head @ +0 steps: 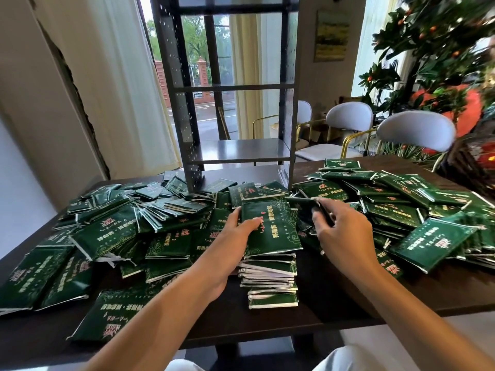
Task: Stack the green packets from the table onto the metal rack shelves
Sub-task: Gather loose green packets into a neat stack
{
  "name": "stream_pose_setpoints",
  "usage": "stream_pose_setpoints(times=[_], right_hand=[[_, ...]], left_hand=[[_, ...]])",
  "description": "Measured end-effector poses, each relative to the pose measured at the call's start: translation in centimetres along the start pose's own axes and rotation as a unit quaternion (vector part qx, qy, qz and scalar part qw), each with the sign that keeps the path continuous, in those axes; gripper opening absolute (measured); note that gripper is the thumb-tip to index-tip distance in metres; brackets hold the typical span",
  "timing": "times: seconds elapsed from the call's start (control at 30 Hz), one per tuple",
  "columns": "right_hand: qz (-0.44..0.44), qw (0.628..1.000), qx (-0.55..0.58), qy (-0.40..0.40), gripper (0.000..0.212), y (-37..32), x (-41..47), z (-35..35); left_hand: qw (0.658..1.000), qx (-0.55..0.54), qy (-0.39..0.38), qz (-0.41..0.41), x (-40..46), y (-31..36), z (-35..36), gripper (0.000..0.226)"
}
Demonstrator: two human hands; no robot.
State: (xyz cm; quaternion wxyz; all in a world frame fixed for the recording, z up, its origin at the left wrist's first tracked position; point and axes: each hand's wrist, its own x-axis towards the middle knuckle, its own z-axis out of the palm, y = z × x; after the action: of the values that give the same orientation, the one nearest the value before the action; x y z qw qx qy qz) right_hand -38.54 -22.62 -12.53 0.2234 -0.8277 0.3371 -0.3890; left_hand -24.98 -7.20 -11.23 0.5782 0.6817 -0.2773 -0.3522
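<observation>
Both forearms reach in from the near edge of the dark table, toward a neat stack of green packets at its middle. On that stack's left side, the left hand steadies it: the thumb lies on the top packet's face, and the fingers wrap down out of sight. Just right of the stack's far corner, the right hand pinches a single dark packet between curled fingers and thumb, holding it above the heap. Loose green packets are strewn left of the stack, and more are piled to its right. Behind the stack, the metal rack stands on the table, its visible shelves bare. White chairs sit beyond the table, right of the stack.
</observation>
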Motion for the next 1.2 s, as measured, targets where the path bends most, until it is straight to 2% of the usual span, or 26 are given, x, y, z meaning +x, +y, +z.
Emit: stream_pose_setpoints(times=[0.13, 0.27, 0.4, 0.47, 0.53, 0.6, 0.63, 0.7, 0.77, 0.8, 0.87, 0.93, 1.03, 1.1, 1.2], right_hand=[[-0.001, 0.995, 0.078, 0.063, 0.034, -2.3, 0.0, -1.5], [-0.09, 0.99, 0.098, 0.05, 0.032, -4.7, -1.0, -2.5], [-0.198, 0.979, 0.053, 0.023, 0.032, -6.2, -2.6, -1.8], [-0.231, 0.971, 0.053, 0.019, 0.031, -6.2, -3.1, -1.0], [-0.256, 0.965, 0.059, 0.005, 0.029, -6.0, -3.3, -0.5], [-0.268, 0.961, 0.06, -0.019, 0.028, -6.0, -3.6, -0.3], [-0.268, 0.961, 0.059, -0.038, 0.03, -6.0, -3.8, -0.3], [-0.263, 0.959, 0.07, -0.077, 0.034, -6.1, -4.1, -0.3], [-0.233, 0.958, 0.134, -0.102, 0.035, -6.1, -4.5, -0.4], [-0.2, 0.957, 0.185, -0.103, 0.034, -6.2, -4.5, -0.6], [-0.105, 0.957, 0.261, -0.075, 0.031, -6.5, -4.3, -1.1], [0.022, 0.958, 0.279, -0.059, 0.037, -6.8, -3.7, -1.5], [0.198, 0.914, 0.315, -0.163, 0.06, -7.1, -3.1, -1.7], [0.252, 0.887, 0.323, -0.213, 0.065, -7.3, -3.1, -1.3], [0.284, 0.863, 0.349, -0.231, 0.068, -7.3, -3.2, -0.2]], left_hand=[[1.0, 0.004, 0.0, -0.002, 0.1, 0.2, 0.0, 0.079], [1.0, 0.011, -0.004, 0.005, -0.3, 0.5, 0.2, 0.076], [0.999, 0.023, -0.006, 0.031, -0.7, 1.0, 0.5, 0.028], [0.999, 0.019, 0.001, 0.03, -0.8, 1.0, 0.4, 0.025], [1.0, 0.011, 0.009, 0.022, -1.2, 1.2, 0.3, 0.038], [0.999, -0.026, 0.018, -0.008, -0.8, 0.5, -0.2, 0.077], [0.999, -0.047, 0.02, -0.014, -0.7, 0.3, -0.5, 0.086], [0.998, -0.054, 0.009, -0.006, -1.1, 0.5, -0.5, 0.085], [0.999, -0.036, -0.006, 0.012, -1.5, 0.8, -0.5, 0.094], [1.0, -0.017, -0.014, 0.019, -1.5, 1.0, -0.4, 0.092], [0.999, -0.009, -0.011, 0.031, -1.5, 1.1, -0.1, 0.077], [1.0, -0.007, -0.013, 0.022, -1.1, 0.9, -0.2, 0.07], [1.0, 0.004, -0.009, 0.019, -0.4, 0.7, -0.5, 0.069], [1.0, 0.019, -0.008, 0.018, -0.1, 0.6, -0.3, 0.066], [1.0, 0.019, -0.013, 0.017, -0.1, 0.7, 0.1, 0.057]])
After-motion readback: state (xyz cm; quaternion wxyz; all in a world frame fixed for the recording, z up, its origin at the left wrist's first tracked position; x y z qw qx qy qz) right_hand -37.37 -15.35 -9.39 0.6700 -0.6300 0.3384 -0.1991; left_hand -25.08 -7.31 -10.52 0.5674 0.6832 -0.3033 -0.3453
